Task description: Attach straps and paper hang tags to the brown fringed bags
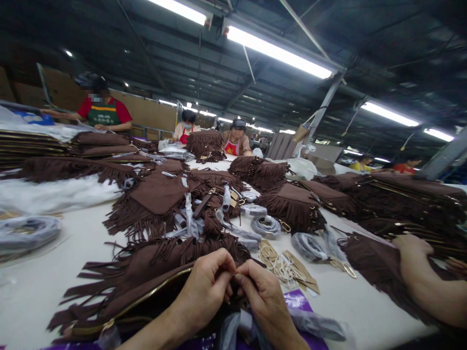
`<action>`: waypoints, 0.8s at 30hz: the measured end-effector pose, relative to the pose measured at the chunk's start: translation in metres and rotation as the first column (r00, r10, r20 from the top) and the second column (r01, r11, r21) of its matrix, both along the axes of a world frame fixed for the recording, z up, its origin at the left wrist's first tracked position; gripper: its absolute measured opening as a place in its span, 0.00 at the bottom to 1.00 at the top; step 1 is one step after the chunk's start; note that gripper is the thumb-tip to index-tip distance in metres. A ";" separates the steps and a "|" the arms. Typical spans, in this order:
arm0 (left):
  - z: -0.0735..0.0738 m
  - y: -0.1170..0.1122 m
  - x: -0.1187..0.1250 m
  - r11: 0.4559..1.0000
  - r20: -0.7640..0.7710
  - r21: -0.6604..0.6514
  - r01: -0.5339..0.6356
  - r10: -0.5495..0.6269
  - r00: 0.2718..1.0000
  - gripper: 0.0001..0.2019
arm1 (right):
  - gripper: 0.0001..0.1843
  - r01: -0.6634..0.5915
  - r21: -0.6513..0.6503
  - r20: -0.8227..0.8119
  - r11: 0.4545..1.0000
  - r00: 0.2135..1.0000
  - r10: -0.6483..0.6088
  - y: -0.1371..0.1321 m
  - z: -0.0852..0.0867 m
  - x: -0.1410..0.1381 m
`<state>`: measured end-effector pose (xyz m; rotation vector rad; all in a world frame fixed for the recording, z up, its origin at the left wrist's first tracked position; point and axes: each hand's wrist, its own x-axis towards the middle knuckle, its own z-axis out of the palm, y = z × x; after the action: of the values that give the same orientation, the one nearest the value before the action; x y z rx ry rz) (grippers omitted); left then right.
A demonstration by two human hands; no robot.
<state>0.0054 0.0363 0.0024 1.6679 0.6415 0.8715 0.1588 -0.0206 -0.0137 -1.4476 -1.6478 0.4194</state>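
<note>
A dark brown fringed bag lies in front of me with its gold zipper open along the near edge. Over its right part, my left hand and my right hand meet, thumbs and fingertips pinched together. Whatever sits between the fingertips is too small or hidden to name. Below my right hand lies a plastic-wrapped strap, partly covered by the wrist. A purple sheet shows beneath it. String-tied brown paper tags lie just beyond my right hand.
More fringed bags and wrapped straps crowd the white table. A stack of bags stands at right. A co-worker's arm reaches onto a bag there. Several people work across the table, one in a green apron.
</note>
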 end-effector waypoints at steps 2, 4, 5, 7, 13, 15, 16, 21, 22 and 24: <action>-0.003 0.000 0.001 0.999 0.039 -0.045 0.001 0.001 0.999 0.05 | 0.14 0.010 0.006 0.005 1.000 1.000 -0.010 0.000 -0.001 -0.001; -0.006 0.001 0.002 0.999 0.052 -0.045 -0.010 0.012 0.999 0.07 | 0.15 0.009 0.016 0.021 1.000 1.000 -0.009 0.000 -0.002 -0.002; -0.008 0.001 0.002 0.999 0.048 -0.034 -0.019 0.020 0.999 0.08 | 0.15 0.005 0.022 0.033 1.000 0.999 -0.005 0.001 -0.003 -0.002; -0.010 0.002 0.002 0.999 0.022 -0.006 -0.035 0.035 0.999 0.09 | 0.15 -0.001 0.032 0.056 0.999 0.998 -0.001 0.002 -0.005 -0.002; -0.006 -0.002 0.001 0.997 0.000 0.055 -0.047 0.048 0.999 0.10 | 0.15 0.025 0.033 0.017 0.999 1.000 -0.025 0.001 -0.008 -0.002; -0.005 -0.002 0.001 0.996 -0.013 0.077 -0.049 0.050 0.999 0.10 | 0.15 0.018 0.027 -0.010 0.999 1.000 -0.018 -0.002 -0.008 -0.001; -0.005 -0.002 0.001 0.995 -0.027 0.093 -0.046 0.049 0.998 0.10 | 0.15 0.009 0.017 -0.022 1.000 1.000 -0.008 -0.003 -0.009 -0.001; -0.009 -0.002 0.001 0.973 -0.063 0.228 -0.044 0.060 0.996 0.11 | 0.16 0.001 -0.016 -0.065 1.000 0.998 -0.002 -0.007 -0.017 0.002; -0.010 -0.002 0.001 0.960 -0.065 0.276 -0.041 0.061 0.996 0.11 | 0.16 0.003 -0.032 -0.086 0.999 0.996 -0.006 -0.007 -0.018 0.003; -0.012 -0.001 0.000 0.919 -0.067 0.393 -0.007 0.037 0.997 0.11 | 0.16 -0.007 -0.080 -0.132 0.997 0.991 -0.004 -0.007 -0.018 0.003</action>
<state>0.0057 0.0351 -0.0095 2.0645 0.5595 1.0076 0.1617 -0.0271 -0.0320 -1.4454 -1.5414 0.5758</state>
